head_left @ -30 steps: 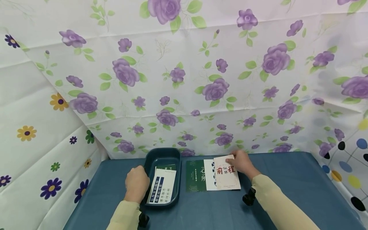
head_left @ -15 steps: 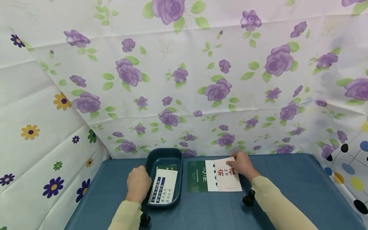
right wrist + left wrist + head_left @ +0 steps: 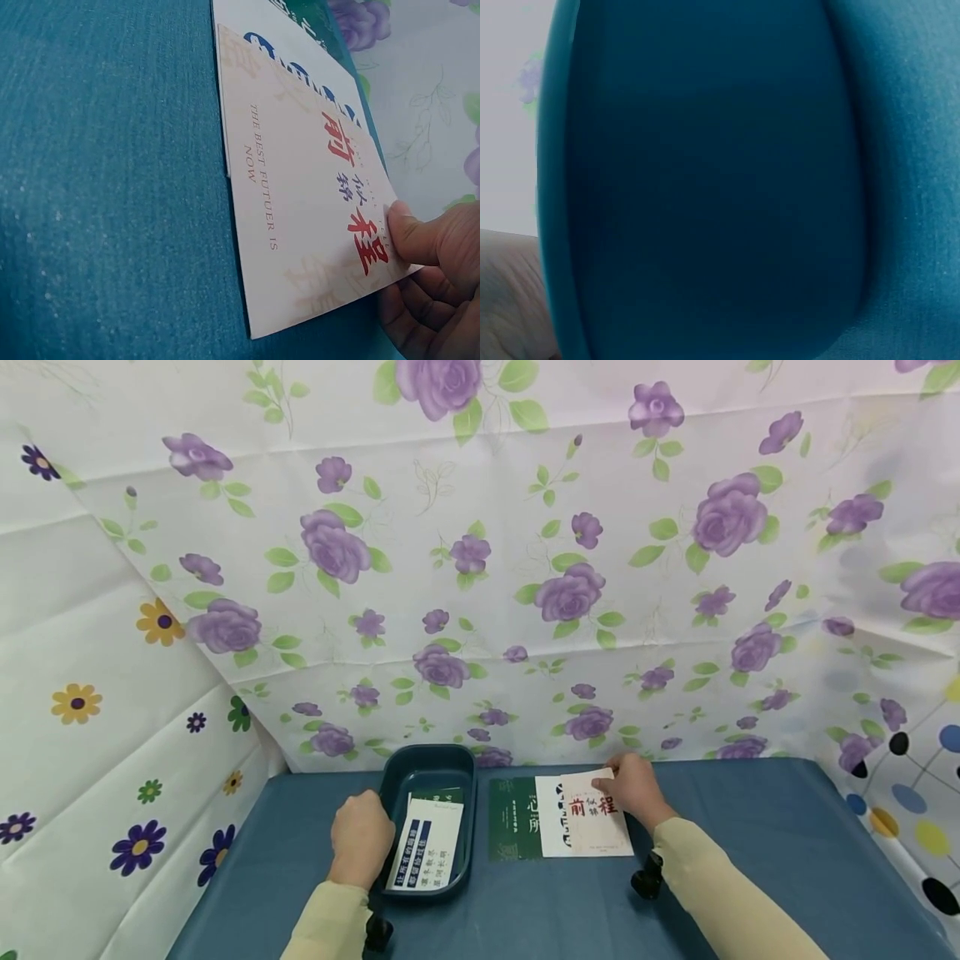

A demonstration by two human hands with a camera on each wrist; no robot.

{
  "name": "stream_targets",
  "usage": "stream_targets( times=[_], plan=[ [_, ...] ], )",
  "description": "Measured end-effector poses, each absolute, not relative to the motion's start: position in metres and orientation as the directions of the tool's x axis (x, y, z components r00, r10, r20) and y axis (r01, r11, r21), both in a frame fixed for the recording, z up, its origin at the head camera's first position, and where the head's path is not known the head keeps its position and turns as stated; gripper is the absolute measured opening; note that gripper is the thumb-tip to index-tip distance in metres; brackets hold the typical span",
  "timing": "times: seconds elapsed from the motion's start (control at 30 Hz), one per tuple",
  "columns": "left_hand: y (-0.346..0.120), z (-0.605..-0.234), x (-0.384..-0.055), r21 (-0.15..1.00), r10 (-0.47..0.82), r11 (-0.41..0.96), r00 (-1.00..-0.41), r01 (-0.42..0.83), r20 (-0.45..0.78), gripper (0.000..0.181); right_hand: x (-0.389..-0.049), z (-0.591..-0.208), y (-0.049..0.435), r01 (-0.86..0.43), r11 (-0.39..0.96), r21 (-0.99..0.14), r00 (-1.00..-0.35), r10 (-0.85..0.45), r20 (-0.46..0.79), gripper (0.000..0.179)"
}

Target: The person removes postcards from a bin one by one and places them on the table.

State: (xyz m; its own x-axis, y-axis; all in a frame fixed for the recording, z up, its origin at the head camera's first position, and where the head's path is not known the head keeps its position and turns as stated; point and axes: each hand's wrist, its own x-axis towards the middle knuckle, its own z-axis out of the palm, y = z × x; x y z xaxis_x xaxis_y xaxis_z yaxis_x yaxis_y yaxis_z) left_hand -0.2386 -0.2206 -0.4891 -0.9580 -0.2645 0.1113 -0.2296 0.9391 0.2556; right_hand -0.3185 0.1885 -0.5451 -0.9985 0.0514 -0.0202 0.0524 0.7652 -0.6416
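My left hand [image 3: 362,837] grips the left rim of a dark teal plastic tray [image 3: 472,827]; its fingertips are hidden. The left wrist view shows the tray's outer wall [image 3: 712,187] up close, part of the hand [image 3: 514,300] beyond the rim. To the right, my right hand [image 3: 636,789] pinches the upper right corner of a cream card [image 3: 596,831] with red lettering, thumb on top and fingers beneath. This card overlaps a white card [image 3: 550,839] with dark blue print, which overlaps a green card [image 3: 506,827] on the table.
In the tray, a white card [image 3: 442,822] with dark blue bands lies over another green card [image 3: 447,794]. A blue cloth covers the table [image 3: 525,910]. Behind it hangs a flowered curtain [image 3: 495,693], with patterned sheets at both sides.
The cream card, tilted a second ago, now lies straighter over the white card, its lower edge in line with it. The left hand and tray keep their place; the view shifts slightly.
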Motion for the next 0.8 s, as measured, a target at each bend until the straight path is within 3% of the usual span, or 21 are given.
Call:
stream_targets(
  times=[0.8],
  plan=[
    [-0.2195,-0.4873,-0.2371,0.254,-0.262,0.941,-0.957,-0.224,0.127,0.009,-0.3143,-0.5450,0.1836,0.080,0.794,-0.603,-0.992,0.120,0.026,0.020]
  ],
)
